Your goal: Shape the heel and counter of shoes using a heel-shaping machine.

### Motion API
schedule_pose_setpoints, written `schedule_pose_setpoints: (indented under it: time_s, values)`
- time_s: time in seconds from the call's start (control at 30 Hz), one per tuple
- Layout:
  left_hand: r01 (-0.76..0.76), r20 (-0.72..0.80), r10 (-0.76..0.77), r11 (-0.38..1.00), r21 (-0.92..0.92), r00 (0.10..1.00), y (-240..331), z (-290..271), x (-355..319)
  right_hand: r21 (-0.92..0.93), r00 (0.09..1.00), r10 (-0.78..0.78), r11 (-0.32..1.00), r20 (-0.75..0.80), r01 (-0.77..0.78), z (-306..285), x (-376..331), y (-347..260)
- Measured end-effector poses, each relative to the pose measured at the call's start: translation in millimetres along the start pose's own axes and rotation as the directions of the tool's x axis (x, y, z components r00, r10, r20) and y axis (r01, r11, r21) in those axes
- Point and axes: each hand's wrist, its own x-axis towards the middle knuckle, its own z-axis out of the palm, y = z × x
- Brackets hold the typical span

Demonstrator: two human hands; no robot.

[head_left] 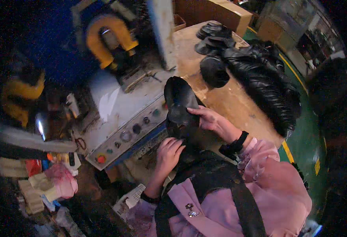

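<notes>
A black leather shoe upper point(180, 96) is held up in front of me, its rounded toe pointing away. My right hand point(209, 118) grips its right side, the thumb lying on top of the leather and the other fingers mostly hidden beneath. At the near, darker end, my left hand point(170, 155) has its fingers bent closely together against the upper's edge. Deep shadow there hides exactly how the left fingertips hold the material.
A machine's control panel point(126, 136) with knobs and a red button lies just left of the upper. Beyond it stands a yellow U-shaped machine part point(98, 39). On the wooden table point(236, 106) at right rests a long row of black uppers point(260, 85).
</notes>
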Motion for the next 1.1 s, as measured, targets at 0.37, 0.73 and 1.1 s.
schedule_pose_setpoints:
  time_s: [0.37, 0.73, 1.1]
  values:
    - [-0.390, 0.057, 0.386, 0.917, 0.088, 0.921, 4.8, 208.0, 221.5, -0.241, 0.718, -0.571, 0.820, -0.398, 0.519, -227.2, -48.3, -172.4]
    - [-0.041, -0.028, 0.045, 0.989, 0.142, 0.999, -43.4, 293.5, 305.5, -0.971, 0.596, -0.778, 0.241, -0.197, -0.005, -296.7, 15.4, -158.4]
    - [0.072, -0.103, -0.078, 0.996, -0.057, 0.992, -56.6, 220.0, 139.4, -0.611, 0.844, -0.529, -0.699, 0.090, -0.373, -330.7, 108.6, -173.9]
